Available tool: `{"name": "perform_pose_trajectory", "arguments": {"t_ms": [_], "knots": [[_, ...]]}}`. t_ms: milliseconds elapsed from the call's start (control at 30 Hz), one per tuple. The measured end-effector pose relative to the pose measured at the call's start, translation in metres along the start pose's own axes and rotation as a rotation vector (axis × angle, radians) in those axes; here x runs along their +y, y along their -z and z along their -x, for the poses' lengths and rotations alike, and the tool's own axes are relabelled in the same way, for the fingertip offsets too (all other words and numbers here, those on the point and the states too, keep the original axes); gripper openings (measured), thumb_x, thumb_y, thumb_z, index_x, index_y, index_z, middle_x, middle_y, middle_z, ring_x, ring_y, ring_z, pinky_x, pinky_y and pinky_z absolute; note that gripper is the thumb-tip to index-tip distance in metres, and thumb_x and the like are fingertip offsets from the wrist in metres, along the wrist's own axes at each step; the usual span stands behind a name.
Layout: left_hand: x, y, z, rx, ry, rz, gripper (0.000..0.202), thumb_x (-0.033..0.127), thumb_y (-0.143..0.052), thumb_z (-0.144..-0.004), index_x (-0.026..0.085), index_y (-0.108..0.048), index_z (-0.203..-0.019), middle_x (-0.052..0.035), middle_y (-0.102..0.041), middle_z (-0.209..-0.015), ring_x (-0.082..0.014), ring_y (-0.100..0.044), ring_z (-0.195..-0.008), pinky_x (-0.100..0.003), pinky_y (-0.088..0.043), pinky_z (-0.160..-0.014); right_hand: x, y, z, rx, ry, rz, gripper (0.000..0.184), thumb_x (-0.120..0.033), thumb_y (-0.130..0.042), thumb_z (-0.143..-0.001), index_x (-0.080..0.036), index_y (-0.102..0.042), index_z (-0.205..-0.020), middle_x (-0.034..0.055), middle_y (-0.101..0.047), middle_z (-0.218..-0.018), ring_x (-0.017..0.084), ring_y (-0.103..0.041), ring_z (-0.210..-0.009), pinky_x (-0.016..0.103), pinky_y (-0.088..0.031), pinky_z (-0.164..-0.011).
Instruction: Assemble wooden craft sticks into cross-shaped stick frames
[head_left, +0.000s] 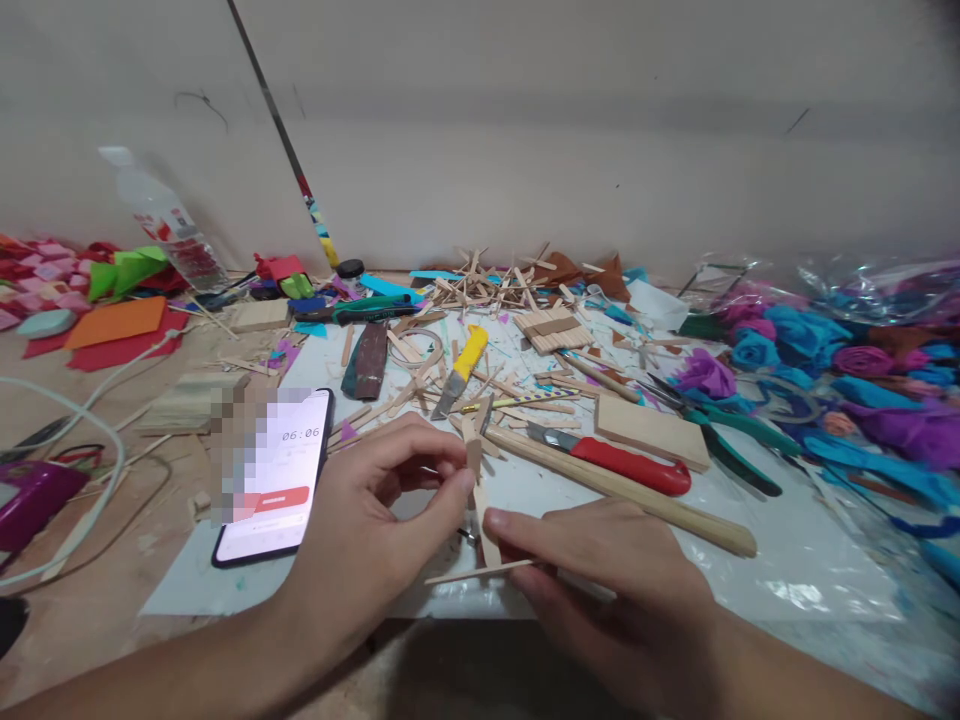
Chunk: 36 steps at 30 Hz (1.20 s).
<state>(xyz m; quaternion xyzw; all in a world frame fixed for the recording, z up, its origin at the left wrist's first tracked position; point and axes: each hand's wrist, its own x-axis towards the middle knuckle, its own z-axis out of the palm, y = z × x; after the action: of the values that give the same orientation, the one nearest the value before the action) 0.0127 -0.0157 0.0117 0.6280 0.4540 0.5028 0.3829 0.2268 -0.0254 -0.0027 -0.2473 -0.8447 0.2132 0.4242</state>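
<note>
Between my hands is a small piece made of popsicle sticks (488, 540), one standing upright with a crosswise stick at its near end. My left hand (382, 500) pinches the upper part between thumb and fingertips. Lower down, my right hand (607, 575) grips the joint near the crosswise stick, its thumb and index finger closed. Just beyond lie a hammer (622, 492) with a wooden handle, a red utility knife (634, 466) and a yellow utility knife (470, 352). A phone (277, 480) showing a timer rests left of my left hand.
A heap of popsicle sticks (495, 285) lies at the back by the wall. Green-handled pliers (739, 450) and a wood block (649, 430) are on the right, near colourful paper flowers (795, 340). A plastic bottle (165, 220) leans at the back left; a white cable (112, 400) curls below it.
</note>
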Motion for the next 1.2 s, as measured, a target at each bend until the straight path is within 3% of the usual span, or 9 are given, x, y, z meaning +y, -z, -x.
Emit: {"name": "perform_pose_trajectory", "arguments": {"t_ms": [200, 367, 533, 800, 1067, 1200], "knots": [[-0.001, -0.0009, -0.0016, -0.033, 0.004, 0.072, 0.014, 0.008, -0.069, -0.089, 0.02, -0.074, -0.087, 0.0009, -0.073, -0.094, -0.0105, -0.07, -0.088, -0.015, -0.059, -0.08, -0.0003, 0.0014, -0.0029, -0.015, 0.01, -0.028, 0.037, 0.0, -0.065, -0.089, -0.016, -0.071, -0.122, 0.0071, -0.085, -0.101, 0.016, -0.081, -0.087, 0.02, -0.061, -0.076], [-0.0047, -0.0034, 0.0028, -0.001, 0.052, 0.084, 0.014, 0.009, -0.071, -0.088, 0.022, -0.076, -0.091, 0.0007, -0.08, -0.098, -0.013, -0.075, -0.093, -0.018, -0.061, -0.086, -0.003, 0.0012, -0.0047, 0.031, 0.007, -0.013, 0.036, 0.0, -0.066, -0.087, -0.019, -0.073, -0.118, 0.0033, -0.086, -0.095, 0.014, -0.082, -0.078, 0.018, -0.062, -0.073], [-0.0058, -0.0034, 0.0041, 0.021, 0.054, 0.064, 0.018, 0.008, -0.072, -0.085, 0.023, -0.077, -0.091, 0.0031, -0.082, -0.092, -0.0116, -0.077, -0.086, -0.017, -0.063, -0.083, -0.0025, 0.004, -0.0022, 0.026, -0.021, 0.014, 0.035, -0.002, -0.065, -0.091, -0.021, -0.072, -0.12, 0.0048, -0.086, -0.098, 0.018, -0.083, -0.083, 0.023, -0.065, -0.075], [-0.0059, -0.0024, 0.0041, 0.03, 0.049, 0.02, 0.016, 0.009, -0.074, -0.082, 0.023, -0.079, -0.087, 0.0026, -0.083, -0.086, -0.0128, -0.078, -0.079, -0.018, -0.065, -0.078, -0.0024, 0.0066, -0.0037, 0.01, -0.053, 0.002, 0.032, -0.006, -0.068, -0.091, -0.026, -0.071, -0.116, 0.0007, -0.086, -0.093, 0.016, -0.082, -0.078, 0.02, -0.063, -0.07], [0.0001, -0.0041, 0.0043, 0.029, 0.015, -0.003, 0.017, 0.008, -0.076, -0.081, 0.024, -0.08, -0.086, 0.0037, -0.084, -0.084, -0.0125, -0.079, -0.077, -0.016, -0.065, -0.074, 0.0, 0.0027, -0.004, -0.014, 0.045, 0.024, 0.025, -0.007, -0.064, -0.093, -0.023, -0.069, -0.112, 0.0052, -0.085, -0.096, 0.019, -0.082, -0.089, 0.023, -0.063, -0.081], [-0.0006, -0.0033, 0.0024, 0.031, 0.019, -0.005, 0.016, 0.009, -0.075, -0.081, 0.023, -0.08, -0.086, 0.0024, -0.084, -0.084, -0.0131, -0.079, -0.077, -0.016, -0.064, -0.073, -0.0003, 0.0009, -0.0037, 0.024, 0.041, 0.016, 0.026, -0.006, -0.064, -0.092, -0.022, -0.07, -0.112, 0.0043, -0.085, -0.093, 0.017, -0.082, -0.084, 0.021, -0.062, -0.079]]}}
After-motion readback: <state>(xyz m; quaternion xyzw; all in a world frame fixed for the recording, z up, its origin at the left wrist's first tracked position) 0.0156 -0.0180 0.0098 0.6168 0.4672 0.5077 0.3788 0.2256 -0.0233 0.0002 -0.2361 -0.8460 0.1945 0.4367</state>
